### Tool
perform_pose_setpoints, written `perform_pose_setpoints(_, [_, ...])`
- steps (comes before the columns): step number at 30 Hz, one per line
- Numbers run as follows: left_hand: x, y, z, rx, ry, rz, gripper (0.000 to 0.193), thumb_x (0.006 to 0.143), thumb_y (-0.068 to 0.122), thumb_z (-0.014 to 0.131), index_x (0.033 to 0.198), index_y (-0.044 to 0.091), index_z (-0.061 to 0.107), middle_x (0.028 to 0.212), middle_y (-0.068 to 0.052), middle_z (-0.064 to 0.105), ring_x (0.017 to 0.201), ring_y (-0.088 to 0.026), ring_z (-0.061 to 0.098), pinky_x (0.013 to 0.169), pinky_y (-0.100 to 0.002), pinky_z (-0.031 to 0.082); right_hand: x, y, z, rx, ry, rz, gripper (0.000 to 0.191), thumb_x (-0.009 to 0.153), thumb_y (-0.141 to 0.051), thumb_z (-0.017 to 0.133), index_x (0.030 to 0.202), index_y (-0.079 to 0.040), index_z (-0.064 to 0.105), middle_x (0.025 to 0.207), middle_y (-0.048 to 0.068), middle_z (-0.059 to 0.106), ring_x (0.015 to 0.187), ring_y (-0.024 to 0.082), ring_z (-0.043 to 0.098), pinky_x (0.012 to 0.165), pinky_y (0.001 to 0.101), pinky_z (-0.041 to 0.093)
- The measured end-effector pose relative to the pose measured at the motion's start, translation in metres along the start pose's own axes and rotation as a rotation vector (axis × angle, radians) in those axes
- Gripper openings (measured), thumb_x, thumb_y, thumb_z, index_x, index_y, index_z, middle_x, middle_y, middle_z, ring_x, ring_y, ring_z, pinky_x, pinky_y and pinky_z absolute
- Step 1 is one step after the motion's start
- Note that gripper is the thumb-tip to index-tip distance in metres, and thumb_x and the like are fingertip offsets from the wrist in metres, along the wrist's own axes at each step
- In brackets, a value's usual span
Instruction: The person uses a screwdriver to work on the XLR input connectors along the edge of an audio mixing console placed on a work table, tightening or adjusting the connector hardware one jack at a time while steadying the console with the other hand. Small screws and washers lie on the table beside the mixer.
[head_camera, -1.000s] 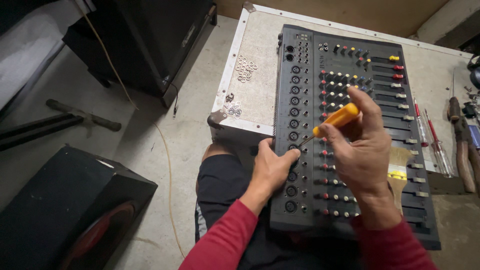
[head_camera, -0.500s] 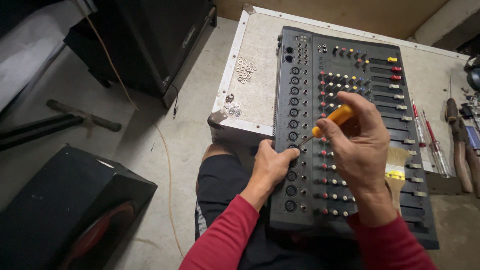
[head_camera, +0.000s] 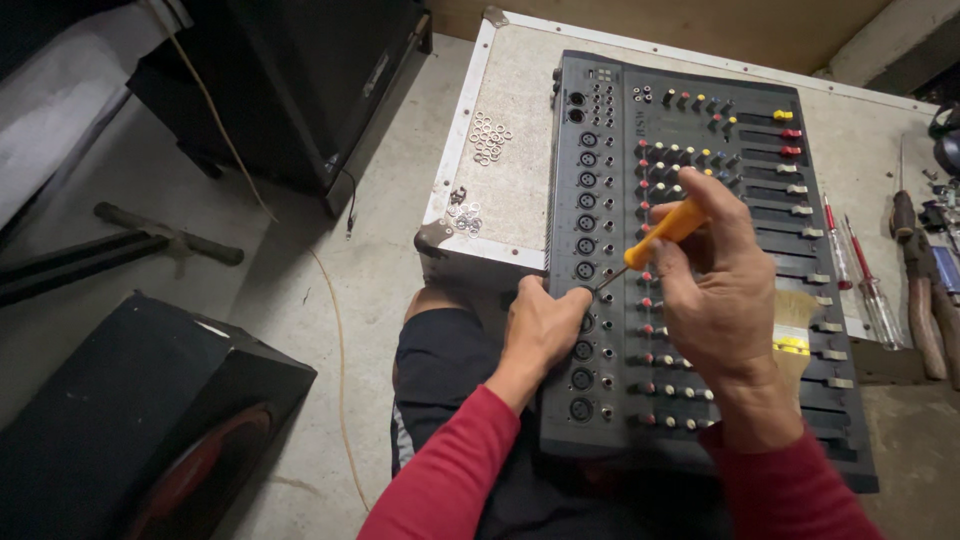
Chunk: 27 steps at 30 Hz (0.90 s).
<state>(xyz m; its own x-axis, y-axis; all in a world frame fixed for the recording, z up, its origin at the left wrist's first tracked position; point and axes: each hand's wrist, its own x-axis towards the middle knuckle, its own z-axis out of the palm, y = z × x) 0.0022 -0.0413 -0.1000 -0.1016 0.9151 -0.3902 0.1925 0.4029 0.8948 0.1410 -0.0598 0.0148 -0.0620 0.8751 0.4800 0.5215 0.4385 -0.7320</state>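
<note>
A dark grey audio mixer (head_camera: 745, 215) with rows of coloured knobs and sliders lies on a flat metal-edged case (head_camera: 500, 190), its near end over my lap. My right hand (head_camera: 720, 290) grips an orange-handled screwdriver (head_camera: 665, 232), whose thin tip points down-left at the column of round sockets near the mixer's left edge. My left hand (head_camera: 545, 325) clasps that left edge beside the tip, fingers curled over the panel. Both sleeves are red.
Small piles of metal washers (head_camera: 490, 138) and screws (head_camera: 462, 215) lie on the case. Red-handled screwdrivers (head_camera: 850, 260), pliers (head_camera: 915, 290) and a paintbrush (head_camera: 795, 330) lie right of the mixer. Black speaker cabinets (head_camera: 130, 420) stand on the concrete floor at left.
My right hand has tilted the screwdriver and brought its tip down-left onto the socket column. The left hand keeps its hold on the mixer's edge.
</note>
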Motion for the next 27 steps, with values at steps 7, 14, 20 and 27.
perform_pose_setpoints(7, [0.000,0.004,0.000,0.025,-0.013,-0.041,0.073,0.074,0.042,0.064,0.126,-0.008,0.056,0.112,-0.030,0.071,0.109,-0.040,0.070,0.094,-0.042,0.053,0.020,-0.037,-0.006,-0.631,-0.093,0.079,0.032,0.103,-0.027,0.065,0.119,-0.001,0.055,0.088,0.017,0.074,0.075,0.028,0.073,0.064,0.0390,0.057])
perform_pose_setpoints(14, [-0.001,0.006,-0.001,0.030,-0.012,-0.032,0.075,0.073,0.043,0.064,0.129,-0.007,0.055,0.113,-0.028,0.070,0.109,-0.040,0.069,0.095,-0.043,0.052,0.065,-0.068,-0.022,-0.910,-0.594,0.359,0.033,0.102,-0.039,0.055,0.100,-0.007,0.064,0.082,0.013,0.075,0.068,0.029,0.076,0.061,0.0413,0.058])
perform_pose_setpoints(20, [0.000,0.004,0.001,0.038,-0.018,-0.034,0.077,0.074,0.042,0.064,0.131,-0.008,0.052,0.113,-0.029,0.070,0.109,-0.040,0.069,0.095,-0.043,0.052,0.078,-0.059,-0.031,-0.804,-0.748,0.176,0.021,0.093,-0.028,0.069,0.098,-0.008,0.065,0.093,0.012,0.076,0.079,0.027,0.075,0.069,0.0419,0.058])
perform_pose_setpoints(27, [0.002,0.003,0.002,0.053,-0.014,-0.025,0.078,0.074,0.043,0.065,0.131,-0.009,0.052,0.116,-0.031,0.068,0.112,-0.040,0.068,0.097,-0.042,0.051,0.082,-0.047,-0.029,-0.784,-0.912,0.066,0.016,0.096,-0.019,0.066,0.089,-0.005,0.071,0.110,0.008,0.065,0.095,0.025,0.069,0.075,0.0383,0.060])
